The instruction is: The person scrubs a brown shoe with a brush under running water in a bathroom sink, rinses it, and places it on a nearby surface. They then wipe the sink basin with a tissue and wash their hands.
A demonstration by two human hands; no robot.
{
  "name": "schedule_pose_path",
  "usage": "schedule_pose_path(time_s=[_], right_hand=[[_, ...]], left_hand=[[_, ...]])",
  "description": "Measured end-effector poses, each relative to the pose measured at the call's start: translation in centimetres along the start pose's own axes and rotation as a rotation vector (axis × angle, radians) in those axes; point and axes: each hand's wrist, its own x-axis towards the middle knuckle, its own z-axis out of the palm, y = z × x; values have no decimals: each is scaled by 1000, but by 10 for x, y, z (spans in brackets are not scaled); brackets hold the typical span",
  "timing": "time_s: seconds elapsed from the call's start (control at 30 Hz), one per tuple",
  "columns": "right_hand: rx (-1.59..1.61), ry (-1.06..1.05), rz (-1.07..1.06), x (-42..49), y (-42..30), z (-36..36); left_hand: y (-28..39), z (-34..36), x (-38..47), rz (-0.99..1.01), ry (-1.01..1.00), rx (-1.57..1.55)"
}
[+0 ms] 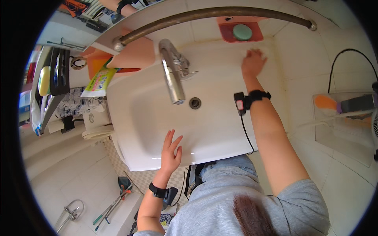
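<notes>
A white washbasin [224, 138] with a round drain [195, 103] lies before me under a chrome faucet [174, 79]. My right hand [254, 62] is over the basin's far right corner, slightly blurred, its fingers partly curled; whether something small is under it cannot be told. Just beyond it, a green bar of soap [242, 32] rests in a red soap dish [226, 34]. Above the basin's near edge hangs my left hand [171, 153], empty, fingers apart. Each wrist wears a black strap with a small device.
A metal rail [206, 12] arches across the wall behind the faucet. A green and white tube [100, 82] leans out of an orange holder at the left, near a shelf of toiletries. On the right wall is a clear rack [344, 137] holding a brush with an orange end [324, 101].
</notes>
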Motion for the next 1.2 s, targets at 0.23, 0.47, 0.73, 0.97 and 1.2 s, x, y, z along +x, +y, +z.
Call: schedule_pose_path(time_s=[0.23,0.47,0.73,0.97,1.2], right_hand=[[120,134,-328,-45,-59,8],[630,-187,-871,-98,-98,5],[400,180,-214,-17,52,-46],[391,124,-684,-48,-30,5],[495,-218,-904,-149,-91,7]], left_hand=[[-22,-3,-49,-167,40,-169],[-11,-17,-27,-151,16,-205],[-8,-34,-34,-88,120,-158],[9,-15,-48,-58,40,-123],[18,-18,-60,-54,84,-117]])
